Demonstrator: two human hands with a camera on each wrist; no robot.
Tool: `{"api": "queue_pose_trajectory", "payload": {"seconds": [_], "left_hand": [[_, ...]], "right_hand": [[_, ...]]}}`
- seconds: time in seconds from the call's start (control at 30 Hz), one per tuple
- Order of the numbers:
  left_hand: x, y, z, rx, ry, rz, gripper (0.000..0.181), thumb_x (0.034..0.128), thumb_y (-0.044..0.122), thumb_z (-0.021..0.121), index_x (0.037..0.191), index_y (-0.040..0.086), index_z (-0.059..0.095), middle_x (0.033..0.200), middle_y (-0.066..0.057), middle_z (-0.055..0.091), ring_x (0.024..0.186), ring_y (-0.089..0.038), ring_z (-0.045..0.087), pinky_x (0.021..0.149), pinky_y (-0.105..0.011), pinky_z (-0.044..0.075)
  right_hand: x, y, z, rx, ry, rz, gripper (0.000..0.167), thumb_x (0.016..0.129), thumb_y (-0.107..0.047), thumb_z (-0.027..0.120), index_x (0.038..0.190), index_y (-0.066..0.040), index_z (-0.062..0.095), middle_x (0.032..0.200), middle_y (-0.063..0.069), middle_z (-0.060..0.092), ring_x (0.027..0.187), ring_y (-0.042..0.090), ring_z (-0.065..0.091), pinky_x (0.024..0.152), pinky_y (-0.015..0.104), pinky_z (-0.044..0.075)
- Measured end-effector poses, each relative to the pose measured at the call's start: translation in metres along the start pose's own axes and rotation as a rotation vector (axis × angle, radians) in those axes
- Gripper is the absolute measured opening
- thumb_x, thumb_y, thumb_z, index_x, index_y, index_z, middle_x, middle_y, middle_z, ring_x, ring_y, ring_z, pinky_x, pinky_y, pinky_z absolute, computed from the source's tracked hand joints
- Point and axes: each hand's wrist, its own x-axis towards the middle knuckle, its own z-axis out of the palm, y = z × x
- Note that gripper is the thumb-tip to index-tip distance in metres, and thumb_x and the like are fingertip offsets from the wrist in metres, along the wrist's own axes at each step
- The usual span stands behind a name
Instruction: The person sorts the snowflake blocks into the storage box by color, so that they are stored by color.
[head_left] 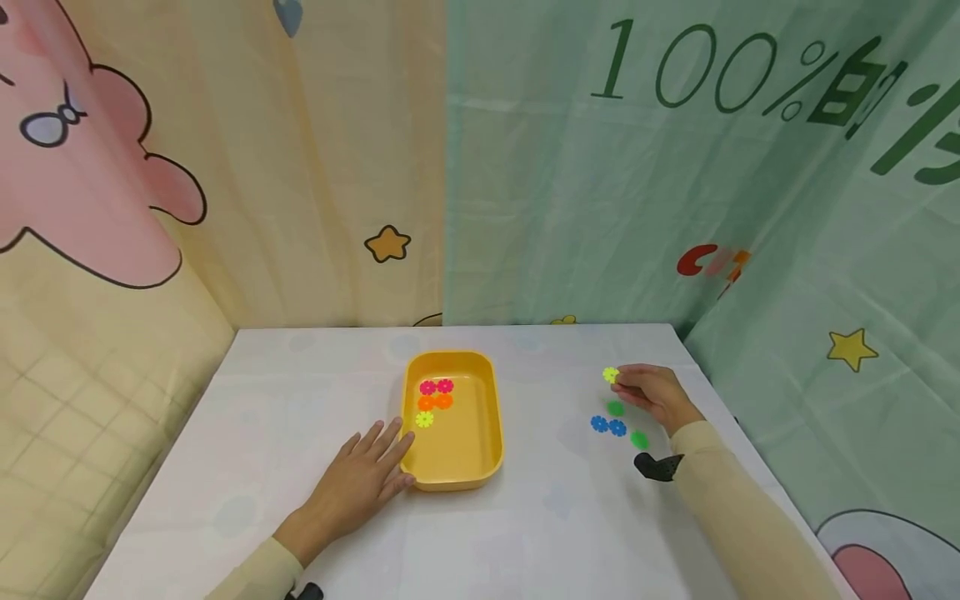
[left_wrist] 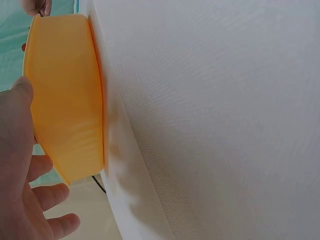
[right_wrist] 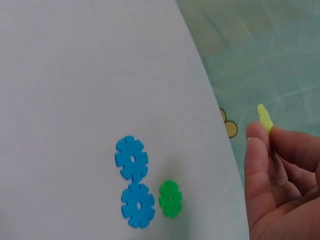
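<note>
My right hand (head_left: 654, 395) pinches a yellow flower-shaped notched disc (head_left: 611, 375) between thumb and fingertips, raised off the table in the right wrist view. Below that hand lie two blue notched discs (right_wrist: 132, 158), side by side and touching, and two green discs (head_left: 616, 408) set apart from each other. My left hand (head_left: 360, 485) is spread, its fingers fairly straight, against the left edge of a yellow tray (head_left: 457, 472). Inside the tray's left part are two pink discs (head_left: 437, 387), two orange discs (head_left: 435, 402) and one yellow disc (head_left: 424, 419).
A white cloth-covered table (head_left: 540, 533) bears everything. Patterned curtains (head_left: 570, 208) hang close behind it and along both sides. Black straps (head_left: 658, 467) show at the wrists.
</note>
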Motion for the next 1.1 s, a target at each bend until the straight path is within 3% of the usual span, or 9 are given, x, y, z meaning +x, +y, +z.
{"api": "queue_pose_trajectory", "payload": {"seconds": [0.33,0.53,0.93,1.1], "left_hand": [[-0.001,0.003,-0.003,-0.01,-0.002,-0.004,0.066,0.1024,0.055,0.052,0.153,0.014,0.048,0.163,-0.013,0.037,0.147,-0.04,0.039,0.113,-0.064,0.035],[-0.001,0.003,-0.005,-0.006,0.001,-0.001,0.066,0.1022,0.055,0.052,0.153,0.014,0.048,0.163,-0.013,0.037,0.146,-0.04,0.039,0.112,-0.064,0.037],[0.0,0.004,-0.004,-0.034,-0.016,-0.035,0.067,0.1029,0.057,0.049,0.154,0.015,0.047,0.164,-0.011,0.035,0.147,-0.041,0.037,0.111,-0.066,0.036],[0.0,0.004,-0.005,-0.038,-0.025,-0.038,0.067,0.1031,0.058,0.048,0.154,0.015,0.047,0.164,-0.011,0.035,0.147,-0.041,0.037,0.111,-0.066,0.036]], "right_hand": [[-0.001,-0.022,0.029,0.009,-0.04,-0.008,0.05,0.099,-0.011,0.068,0.144,0.001,0.051,0.107,0.006,0.068,0.086,0.01,0.073,0.084,0.022,0.058],[-0.002,-0.033,0.051,0.035,-0.064,-0.024,0.044,0.099,-0.009,0.068,0.14,0.002,0.055,0.103,0.006,0.069,0.084,0.011,0.073,0.081,0.021,0.059],[-0.005,-0.048,0.117,0.084,-0.14,-0.074,0.032,0.097,-0.003,0.067,0.128,0.007,0.063,0.081,0.003,0.071,0.065,0.007,0.067,0.061,0.015,0.055],[-0.009,-0.053,0.147,0.105,-0.15,-0.053,0.024,0.096,-0.001,0.068,0.12,0.005,0.069,0.084,0.008,0.072,0.066,0.012,0.069,0.066,0.02,0.059]]}}
